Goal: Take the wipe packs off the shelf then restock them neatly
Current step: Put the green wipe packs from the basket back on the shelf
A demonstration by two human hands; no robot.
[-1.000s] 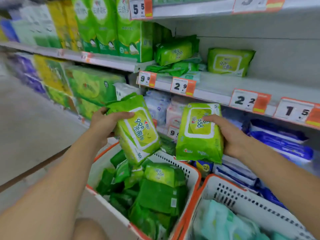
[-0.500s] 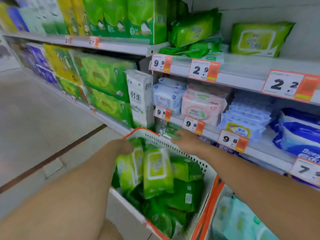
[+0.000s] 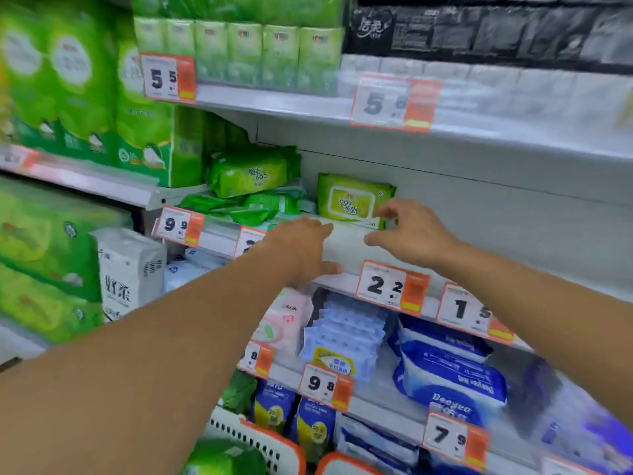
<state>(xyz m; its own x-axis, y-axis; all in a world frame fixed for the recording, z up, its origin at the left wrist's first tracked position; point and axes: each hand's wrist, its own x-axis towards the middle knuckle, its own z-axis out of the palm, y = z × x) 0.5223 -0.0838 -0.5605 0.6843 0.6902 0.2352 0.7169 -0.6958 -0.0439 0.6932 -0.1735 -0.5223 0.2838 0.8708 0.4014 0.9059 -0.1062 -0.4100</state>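
Observation:
One yellow-green wipe pack (image 3: 352,200) stands upright at the back of the grey shelf (image 3: 346,248). Left of it lies a loose pile of green wipe packs (image 3: 250,186). My left hand (image 3: 301,248) is stretched out above the shelf's front edge, fingers straight, holding nothing. My right hand (image 3: 411,231) reaches close to the standing pack's right lower corner with fingers loosely spread, also holding nothing. At the bottom, a white basket with an orange rim (image 3: 274,440) shows one green pack (image 3: 219,457) inside.
Orange price tags (image 3: 390,286) line the shelf fronts. Big green tissue packs (image 3: 144,108) fill the left side, white and black packs the top shelf. Blue and pink wipe packs (image 3: 445,371) sit on the lower shelves. A second basket's rim (image 3: 342,464) shows at the bottom.
Both hands put their green packs down in the basket and then rose to the shelf with nothing in them. The view swung up from the basket to the shelves.

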